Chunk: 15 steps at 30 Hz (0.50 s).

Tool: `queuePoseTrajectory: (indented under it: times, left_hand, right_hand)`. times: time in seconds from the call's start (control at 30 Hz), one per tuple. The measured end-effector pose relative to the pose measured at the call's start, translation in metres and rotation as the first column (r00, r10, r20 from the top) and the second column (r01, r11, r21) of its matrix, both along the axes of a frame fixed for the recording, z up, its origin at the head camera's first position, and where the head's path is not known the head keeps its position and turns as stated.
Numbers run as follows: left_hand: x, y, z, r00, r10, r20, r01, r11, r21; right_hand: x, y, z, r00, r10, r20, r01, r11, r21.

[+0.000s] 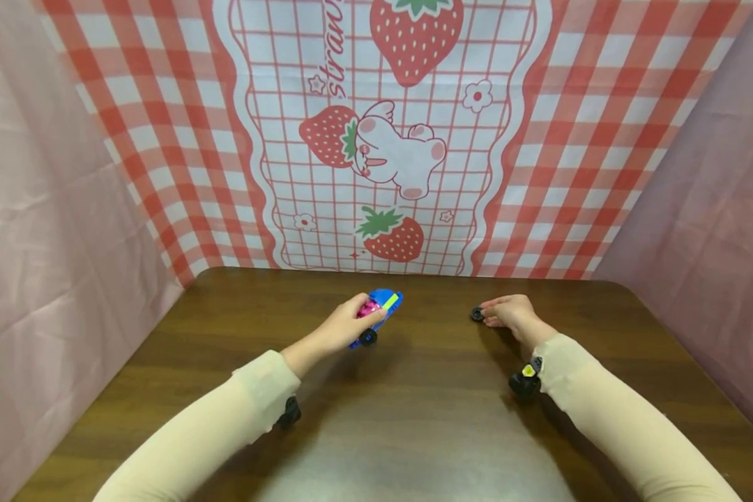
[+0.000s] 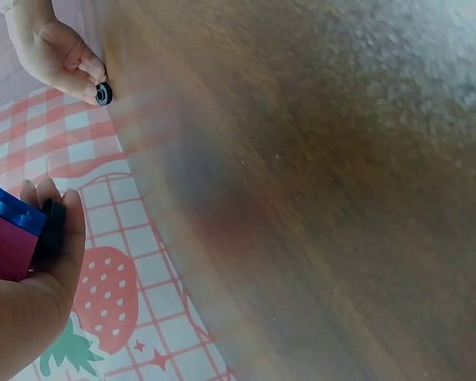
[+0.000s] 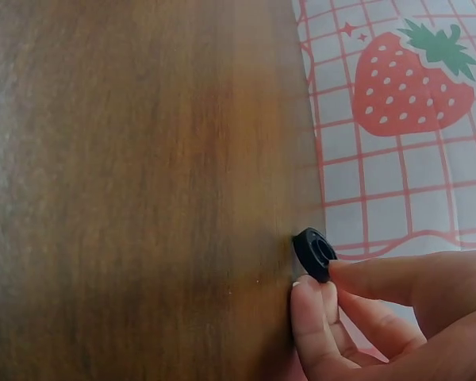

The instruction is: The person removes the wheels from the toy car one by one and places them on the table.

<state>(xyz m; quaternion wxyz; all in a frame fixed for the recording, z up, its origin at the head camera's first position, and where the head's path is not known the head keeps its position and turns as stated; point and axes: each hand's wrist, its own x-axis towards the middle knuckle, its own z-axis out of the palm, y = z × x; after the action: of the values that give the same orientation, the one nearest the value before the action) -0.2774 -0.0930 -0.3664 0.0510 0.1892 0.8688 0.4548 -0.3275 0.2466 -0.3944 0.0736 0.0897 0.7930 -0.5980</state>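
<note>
My left hand point(image 1: 349, 322) grips a blue and pink toy car point(image 1: 385, 301) with a lime-green strip, above the table left of its middle. One black wheel point(image 1: 368, 337) shows on the car's near side; the left wrist view catches the car's blue and pink side point(image 2: 12, 210) within the curled fingers. To the right, my right hand point(image 1: 511, 312) pinches a loose black wheel point(image 1: 477, 314) between thumb and fingertips. In the right wrist view this small wheel point(image 3: 314, 254) is tilted, its hollow hub visible.
The brown wooden table point(image 1: 376, 418) ends at a red-and-white checked cloth point(image 1: 188, 139) with strawberry prints. Pink cloth point(image 1: 69, 244) hangs at both sides. A black wrist camera point(image 1: 526, 380) sits at the right cuff, another dark one point(image 1: 291, 413) at the left.
</note>
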Motion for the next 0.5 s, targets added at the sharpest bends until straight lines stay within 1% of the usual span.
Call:
queuePoseTrajectory:
  times: [0.23,0.3,0.5]
  left_hand:
    - [0.0005,0.0037,0.0000,1.000,-0.013,0.009,0.013,1.000,-0.015]
    - [0.0014,0.0039,0.0004,1.000,-0.017,0.011,0.017,1.000,-0.015]
    - [0.0030,0.0041,0.0036,1.000,-0.014,-0.006,0.014,1.000,-0.027]
  right_hand:
    - [0.0011,0.0025,-0.0005,1.000,0.004,0.008,-0.004,1.000,0.008]
    - [0.0011,0.0019,-0.0006,1.000,-0.007,0.008,0.007,1.000,0.013]
    - [-0.0004,-0.0003,-0.0006,1.000,-0.016,-0.010,0.016,1.000,0.024]
